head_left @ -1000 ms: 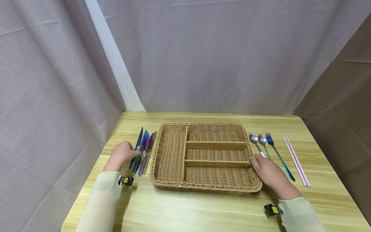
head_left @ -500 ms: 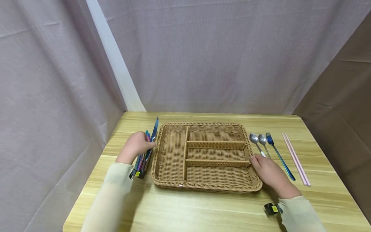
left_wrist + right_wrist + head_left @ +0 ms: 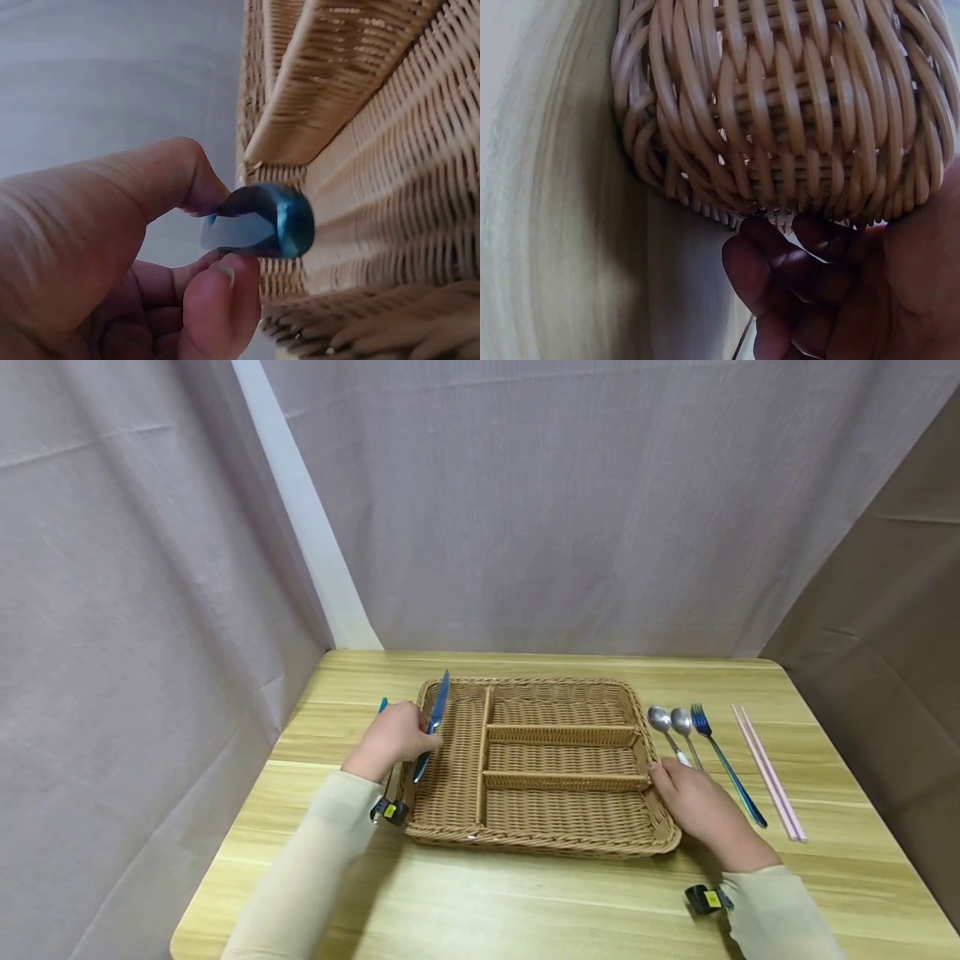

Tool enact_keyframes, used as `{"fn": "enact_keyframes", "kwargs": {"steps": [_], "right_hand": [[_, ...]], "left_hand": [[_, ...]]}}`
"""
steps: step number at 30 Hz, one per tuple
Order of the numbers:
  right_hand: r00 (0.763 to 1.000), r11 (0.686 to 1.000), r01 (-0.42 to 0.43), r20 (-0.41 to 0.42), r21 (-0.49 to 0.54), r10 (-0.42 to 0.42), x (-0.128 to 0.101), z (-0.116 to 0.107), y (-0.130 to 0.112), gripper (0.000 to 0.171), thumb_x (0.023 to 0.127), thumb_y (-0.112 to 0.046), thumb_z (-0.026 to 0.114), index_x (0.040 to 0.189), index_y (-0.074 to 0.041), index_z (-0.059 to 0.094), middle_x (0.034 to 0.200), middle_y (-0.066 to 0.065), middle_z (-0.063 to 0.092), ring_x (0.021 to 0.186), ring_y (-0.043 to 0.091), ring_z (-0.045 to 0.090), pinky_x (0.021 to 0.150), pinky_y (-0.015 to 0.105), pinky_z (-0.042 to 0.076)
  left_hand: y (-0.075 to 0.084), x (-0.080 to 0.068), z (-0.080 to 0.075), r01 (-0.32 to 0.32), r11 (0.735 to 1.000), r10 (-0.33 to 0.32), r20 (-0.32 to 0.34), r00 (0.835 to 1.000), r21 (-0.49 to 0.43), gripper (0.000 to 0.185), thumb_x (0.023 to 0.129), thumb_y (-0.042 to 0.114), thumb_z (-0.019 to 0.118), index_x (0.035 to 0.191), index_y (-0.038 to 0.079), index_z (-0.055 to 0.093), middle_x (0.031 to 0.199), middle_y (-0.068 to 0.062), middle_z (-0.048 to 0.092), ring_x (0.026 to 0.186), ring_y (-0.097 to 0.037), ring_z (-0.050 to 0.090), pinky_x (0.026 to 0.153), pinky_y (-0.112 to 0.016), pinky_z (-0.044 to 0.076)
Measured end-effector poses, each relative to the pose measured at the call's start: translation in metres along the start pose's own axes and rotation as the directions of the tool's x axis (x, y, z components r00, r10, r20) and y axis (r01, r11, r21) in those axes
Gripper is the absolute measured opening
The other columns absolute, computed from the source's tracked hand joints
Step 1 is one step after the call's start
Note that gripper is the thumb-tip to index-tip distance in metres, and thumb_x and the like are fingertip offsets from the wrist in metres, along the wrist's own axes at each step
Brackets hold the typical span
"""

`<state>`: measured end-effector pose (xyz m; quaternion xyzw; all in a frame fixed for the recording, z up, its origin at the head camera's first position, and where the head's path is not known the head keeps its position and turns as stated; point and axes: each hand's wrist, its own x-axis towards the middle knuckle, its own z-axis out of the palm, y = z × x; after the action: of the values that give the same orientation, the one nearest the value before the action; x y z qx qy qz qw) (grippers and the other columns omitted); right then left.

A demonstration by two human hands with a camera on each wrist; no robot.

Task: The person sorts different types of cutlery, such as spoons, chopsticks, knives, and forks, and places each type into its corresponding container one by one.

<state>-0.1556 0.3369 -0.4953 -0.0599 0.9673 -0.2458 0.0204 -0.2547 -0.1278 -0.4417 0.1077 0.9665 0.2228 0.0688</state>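
A wicker tray (image 3: 540,843) with several compartments lies in the middle of the wooden table. My left hand (image 3: 392,741) pinches a blue knife (image 3: 433,720) by its handle and holds it tilted over the tray's long left compartment, blade pointing away. In the left wrist view the thumb and a finger grip the knife's handle end (image 3: 268,221) next to the tray's woven wall (image 3: 390,172). My right hand (image 3: 696,810) holds the tray's right rim; in the right wrist view its fingers (image 3: 780,277) curl under the tray's wall (image 3: 780,112).
Left of the tray, a teal knife tip (image 3: 383,704) shows behind my left hand. Right of the tray lie two silver spoons (image 3: 660,721), a blue fork (image 3: 724,762) and pink chopsticks (image 3: 769,773). Grey curtains close in the table's back and sides.
My left hand lifted one blue knife from the bunch left of the tray and carried it right, over the tray's left compartment. The right hand stayed on the tray's rim.
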Motion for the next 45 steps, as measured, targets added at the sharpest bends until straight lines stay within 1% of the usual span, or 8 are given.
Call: {"fn": "enact_keyframes", "kwargs": {"steps": [4,8,14,21,32,38,41,45], "right_hand": [[1.0,1.0,0.001,-0.003,0.0,-0.001,0.0,0.001,0.001,0.052,0.121,-0.038,0.028,0.112,-0.004,0.066,0.113,0.024,0.072,0.119,0.058,0.065,0.096,0.073,0.052],[1.0,1.0,0.0,-0.004,0.003,0.0,-0.001,0.0,0.0,0.053,0.121,-0.038,0.028,0.115,-0.002,0.067,0.119,0.028,0.072,0.121,0.059,0.064,0.098,0.074,0.051],[1.0,1.0,0.011,-0.008,0.008,-0.01,-0.001,0.001,0.0,0.056,0.121,-0.039,0.028,0.121,0.001,0.067,0.125,0.032,0.07,0.123,0.06,0.063,0.1,0.074,0.05],[1.0,1.0,0.009,-0.003,0.012,-0.009,-0.001,0.001,0.001,0.058,0.121,-0.039,0.027,0.124,0.003,0.067,0.128,0.035,0.069,0.123,0.062,0.062,0.1,0.076,0.049],[1.0,1.0,0.013,0.002,0.015,-0.013,0.001,0.002,0.003,0.057,0.121,-0.038,0.028,0.128,0.005,0.066,0.13,0.037,0.068,0.122,0.062,0.062,0.099,0.076,0.05],[1.0,1.0,0.008,0.005,0.013,-0.008,-0.001,0.001,0.002,0.055,0.122,-0.036,0.028,0.121,0.003,0.065,0.122,0.033,0.07,0.12,0.061,0.063,0.097,0.074,0.051],[1.0,1.0,0.007,0.005,0.012,-0.007,0.0,0.001,0.002,0.053,0.122,-0.036,0.027,0.117,0.001,0.065,0.117,0.029,0.071,0.119,0.06,0.065,0.095,0.073,0.052],[1.0,1.0,0.011,0.005,0.017,-0.011,0.0,0.001,0.001,0.054,0.122,-0.036,0.028,0.122,0.003,0.065,0.122,0.033,0.07,0.12,0.061,0.064,0.096,0.074,0.051]], "left_hand": [[0.006,0.005,0.007,0.023,0.999,-0.025,0.056,0.998,0.035,0.05,0.092,0.03,0.078,0.056,0.021,0.044,0.049,0.01,0.037,0.044,-0.01,0.035,0.051,-0.029,0.039],[0.012,0.01,0.011,0.046,0.999,-0.048,0.125,0.991,0.021,0.05,0.096,0.032,0.079,0.056,0.018,0.053,0.046,0.006,0.049,0.041,-0.014,0.049,0.054,-0.032,0.048],[0.019,0.016,0.012,0.06,0.998,-0.066,0.19,0.98,0.036,0.044,0.097,0.029,0.08,0.059,0.016,0.061,0.047,0.003,0.054,0.042,-0.014,0.05,0.05,-0.03,0.045],[0.022,0.018,0.014,0.055,0.996,-0.07,0.232,0.97,0.07,0.045,0.099,0.029,0.079,0.061,0.016,0.06,0.054,-0.003,0.064,0.051,-0.018,0.066,0.051,-0.028,0.047],[0.025,0.024,0.026,0.052,0.994,-0.074,0.265,0.961,0.091,0.057,0.098,0.026,0.081,0.056,0.019,0.044,0.045,0.007,0.039,0.062,-0.026,0.077,0.062,-0.031,0.061],[0.034,0.034,0.037,0.054,0.992,-0.087,0.312,0.946,0.112,0.05,0.099,0.03,0.083,0.067,0.017,0.047,0.048,0.008,0.037,0.067,-0.028,0.079,0.066,-0.034,0.064],[0.037,0.037,0.041,0.068,0.992,-0.1,0.337,0.936,0.106,0.051,0.099,0.027,0.082,0.066,0.017,0.045,0.048,0.008,0.034,0.065,-0.027,0.078,0.065,-0.035,0.065],[0.038,0.039,0.045,0.092,0.989,-0.126,0.344,0.93,0.113,0.059,0.1,0.023,0.08,0.058,0.02,0.04,0.047,0.008,0.031,0.057,-0.022,0.075,0.059,-0.031,0.063]]}}
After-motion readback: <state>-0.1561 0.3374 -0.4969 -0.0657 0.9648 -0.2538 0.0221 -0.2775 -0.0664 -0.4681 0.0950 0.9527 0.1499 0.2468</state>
